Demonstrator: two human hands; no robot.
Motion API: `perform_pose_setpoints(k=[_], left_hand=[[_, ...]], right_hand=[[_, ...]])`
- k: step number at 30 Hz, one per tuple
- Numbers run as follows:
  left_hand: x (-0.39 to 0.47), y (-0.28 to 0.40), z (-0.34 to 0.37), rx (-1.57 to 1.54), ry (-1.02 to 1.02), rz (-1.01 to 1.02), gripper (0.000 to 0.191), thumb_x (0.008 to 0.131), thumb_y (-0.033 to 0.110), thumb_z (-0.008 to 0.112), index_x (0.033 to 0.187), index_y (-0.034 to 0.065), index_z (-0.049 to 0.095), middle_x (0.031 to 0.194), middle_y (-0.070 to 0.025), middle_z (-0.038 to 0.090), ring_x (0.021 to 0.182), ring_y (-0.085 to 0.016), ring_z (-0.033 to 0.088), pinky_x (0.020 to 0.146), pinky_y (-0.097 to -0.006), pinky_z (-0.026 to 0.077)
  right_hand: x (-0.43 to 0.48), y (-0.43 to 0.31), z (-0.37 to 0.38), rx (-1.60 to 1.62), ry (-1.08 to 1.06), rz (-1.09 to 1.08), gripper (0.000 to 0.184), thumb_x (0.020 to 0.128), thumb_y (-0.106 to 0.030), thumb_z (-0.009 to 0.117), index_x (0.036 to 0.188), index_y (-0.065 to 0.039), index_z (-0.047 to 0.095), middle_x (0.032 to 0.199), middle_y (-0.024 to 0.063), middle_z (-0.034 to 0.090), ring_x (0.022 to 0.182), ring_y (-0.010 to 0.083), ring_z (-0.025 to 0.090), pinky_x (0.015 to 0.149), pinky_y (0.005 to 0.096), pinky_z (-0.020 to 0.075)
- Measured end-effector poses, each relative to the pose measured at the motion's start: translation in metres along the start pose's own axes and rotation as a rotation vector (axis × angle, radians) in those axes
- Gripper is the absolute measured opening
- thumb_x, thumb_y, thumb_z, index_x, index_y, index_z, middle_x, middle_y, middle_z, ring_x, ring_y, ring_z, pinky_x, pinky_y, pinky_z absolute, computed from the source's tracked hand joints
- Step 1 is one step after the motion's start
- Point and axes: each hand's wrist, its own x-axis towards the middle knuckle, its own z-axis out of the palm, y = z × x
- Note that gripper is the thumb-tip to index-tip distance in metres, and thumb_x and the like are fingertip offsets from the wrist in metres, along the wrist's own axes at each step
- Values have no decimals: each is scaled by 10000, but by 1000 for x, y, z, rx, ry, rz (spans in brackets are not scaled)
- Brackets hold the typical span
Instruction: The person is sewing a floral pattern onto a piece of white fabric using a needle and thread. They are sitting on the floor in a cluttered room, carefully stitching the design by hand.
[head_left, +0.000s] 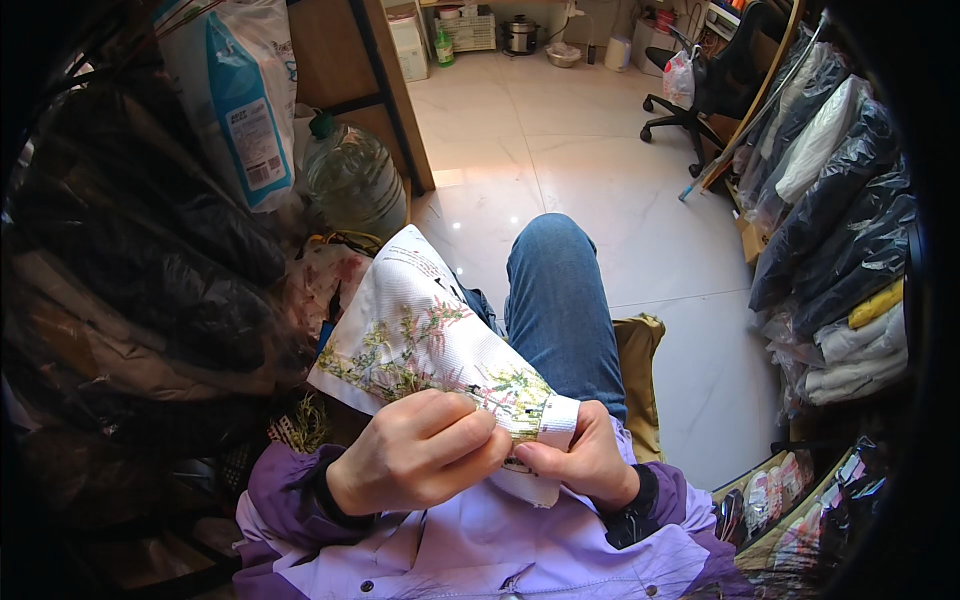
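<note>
A white cross-stitch cloth (450, 330), partly worked with green, yellow and pink plant patterns, stretches over my lap and up to the left. My right hand (589, 457) grips its folded near corner, thumb on top. Curled closed against the stitched area is my left hand (420, 450); its fingertips are mostly hidden, and whether it also pinches a needle does not show. Beside my left sleeve hangs a bundle of green embroidery thread (307, 424). My knee in blue jeans (559, 300) is raised behind the cloth.
Plastic-covered garments hang at the left (150, 225) and right (832, 195). A large water bottle (352, 176) stands beyond the cloth. Farther off are an office chair (697, 105) and a cooker (520, 35) on the tiled floor. Packaged items (772, 487) sit at lower right.
</note>
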Motion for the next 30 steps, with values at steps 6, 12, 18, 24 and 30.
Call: perform_pose_setpoints(k=[6,12,18,24,30], left_hand=[[10,-18,5,-175,1,-51,360,637,13,708,996,-12,719,930,-80,627,788,-238,662,649,-334,556],[10,-31,22,-386,-28,-88,379,634,-73,678,1001,3,734,941,-99,673,830,-266,682,722,-361,574],[5,-36,27,-472,2,-100,388,628,-116,650,986,9,732,948,-102,682,848,-274,687,737,-368,567],[0,-36,29,-491,-10,-136,377,630,-121,647,977,9,715,957,-106,692,860,-282,693,742,-374,566],[1,-35,29,-516,-12,-126,383,646,-119,653,1004,6,707,963,-116,701,851,-294,698,747,-373,569]], right_hand=[[-1,-2,0,10,3,-7,293,918,-72,727,1192,24,693,1105,62,734,979,108,679,862,281,546],[-1,-3,-2,-50,-42,-5,280,932,-84,720,1187,27,695,1105,70,736,980,111,683,855,278,549],[-1,-3,-1,-54,-26,18,277,931,-92,727,1178,30,699,1088,66,737,971,105,681,844,274,550],[0,-1,-2,-84,-32,18,280,923,-97,739,1168,34,701,1084,61,730,956,97,671,834,273,548],[-1,1,-3,-57,-26,29,282,927,-103,737,1174,28,701,1092,61,729,965,100,672,842,275,547]])
